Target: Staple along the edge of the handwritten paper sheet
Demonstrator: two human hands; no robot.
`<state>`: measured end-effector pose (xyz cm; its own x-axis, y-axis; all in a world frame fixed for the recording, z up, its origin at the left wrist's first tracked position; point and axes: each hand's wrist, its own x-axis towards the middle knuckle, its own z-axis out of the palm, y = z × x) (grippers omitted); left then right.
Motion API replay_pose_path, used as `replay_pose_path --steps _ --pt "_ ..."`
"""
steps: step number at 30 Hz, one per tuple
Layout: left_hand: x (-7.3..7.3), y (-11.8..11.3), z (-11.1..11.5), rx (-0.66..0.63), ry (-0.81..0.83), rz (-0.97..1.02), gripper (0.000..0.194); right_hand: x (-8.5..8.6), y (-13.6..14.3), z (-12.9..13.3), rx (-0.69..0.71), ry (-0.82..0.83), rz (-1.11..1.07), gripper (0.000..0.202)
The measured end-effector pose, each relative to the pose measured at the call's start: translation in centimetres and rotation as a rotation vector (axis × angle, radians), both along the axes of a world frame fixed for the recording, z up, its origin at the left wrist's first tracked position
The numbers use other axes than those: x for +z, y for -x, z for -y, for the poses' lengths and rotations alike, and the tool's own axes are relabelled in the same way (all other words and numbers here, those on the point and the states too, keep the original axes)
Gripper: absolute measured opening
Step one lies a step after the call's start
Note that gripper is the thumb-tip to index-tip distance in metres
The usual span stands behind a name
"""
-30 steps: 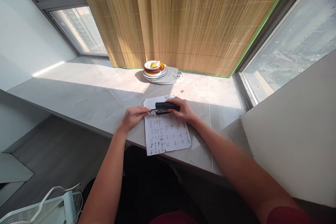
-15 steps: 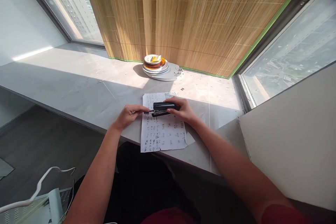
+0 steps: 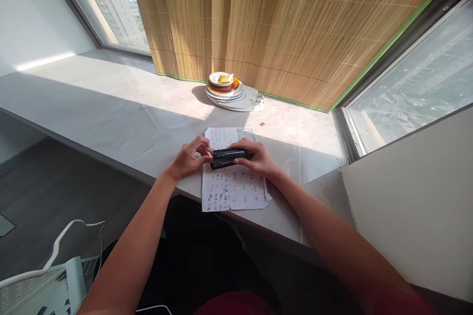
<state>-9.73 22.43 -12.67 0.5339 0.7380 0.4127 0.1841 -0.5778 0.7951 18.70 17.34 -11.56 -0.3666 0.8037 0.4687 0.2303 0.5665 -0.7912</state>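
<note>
A black stapler [image 3: 226,154] is held over a handwritten sheet of paper [image 3: 236,199], its front end pointing left. My right hand [image 3: 257,158] wraps round its rear end, thumb on the near side and fingers on the far side. At the front end, the thumb and fingertips of my left hand [image 3: 190,158] are closed in a pinch against the stapler's tip. A narrow gap shows between the stapler's upper part and its base. Whether a small part sits between my left fingertips cannot be made out.
Behind the paper, stacked plates [image 3: 224,93] with a small yellow packet on top stand by the bamboo blind [image 3: 258,24]. The ledge's front edge [image 3: 148,173] runs just before me. A white cable [image 3: 55,251] hangs at lower left, and a wall [image 3: 410,197] closes the right side.
My left fingers have moved up against the stapler's front end, and the thin metal piece seen between them before no longer shows. The gap in the stapler looks narrower. The view has shifted slightly.
</note>
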Motion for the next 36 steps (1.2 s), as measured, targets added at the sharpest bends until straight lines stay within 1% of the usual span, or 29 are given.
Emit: replay_pose_path --steps 5,7,9,11,13,15,17,19,21,23,25,27,30,33,36 --pt "-0.1 -0.2 -0.3 0.0 -0.071 -0.046 0.032 0.1 1.8 0.9 -0.094 -0.032 0.011 0.032" --pt "-0.1 -0.2 -0.4 0.008 -0.099 -0.077 0.033 0.1 1.9 0.9 -0.104 -0.03 0.009 0.033" --pt "0.0 -0.3 -0.4 0.028 -0.138 -0.11 0.032 0.4 1.3 0.9 -0.147 0.002 0.008 0.033" --pt "0.0 -0.3 -0.5 0.073 -0.193 -0.116 0.029 1.2 -0.1 1.0 -0.263 0.044 0.0 0.034" --pt "0.2 -0.3 -0.6 0.115 -0.253 -0.105 0.026 2.4 -2.1 1.4 -0.411 0.083 0.018 0.035" --pt "0.3 -0.5 -0.6 0.113 -0.308 -0.125 0.025 3.5 -4.5 1.9 -0.53 0.124 0.102 0.036" --pt "0.5 -1.0 -0.4 0.03 -0.35 -0.193 0.025 4.1 -7.0 2.7 -0.598 0.168 0.21 0.037" --pt "0.6 -2.0 0.2 -0.098 -0.36 -0.282 0.022 4.0 -9.1 3.6 -0.64 0.216 0.258 0.037" --pt "0.4 -3.3 1.0 -0.208 -0.334 -0.374 0.022 3.3 -10.8 4.6 -0.649 0.28 0.245 0.038" --pt "0.1 -4.6 1.8 -0.281 -0.301 -0.463 0.031 2.6 -12.0 5.2 -0.609 0.37 0.223 0.042" --pt "-0.2 -5.6 2.5 -0.326 -0.286 -0.52 0.042 2.1 -12.5 5.5 -0.554 0.448 0.22 0.044" --pt "-0.3 -6.2 2.7 -0.347 -0.288 -0.532 0.053 2.0 -12.4 5.4 -0.529 0.473 0.232 0.043" --pt "0.0 -6.7 2.7 -0.349 -0.316 -0.53 0.069 2.1 -11.4 5.1 -0.512 0.47 0.262 0.043" --pt "0.5 -7.0 2.8 -0.345 -0.363 -0.602 0.07 2.4 -10.6 5.0 -0.49 0.475 0.31 0.042" --pt "0.7 -7.5 3.3 -0.34 -0.382 -0.689 0.071 2.6 -10.4 5.2 -0.481 0.466 0.349 0.039"
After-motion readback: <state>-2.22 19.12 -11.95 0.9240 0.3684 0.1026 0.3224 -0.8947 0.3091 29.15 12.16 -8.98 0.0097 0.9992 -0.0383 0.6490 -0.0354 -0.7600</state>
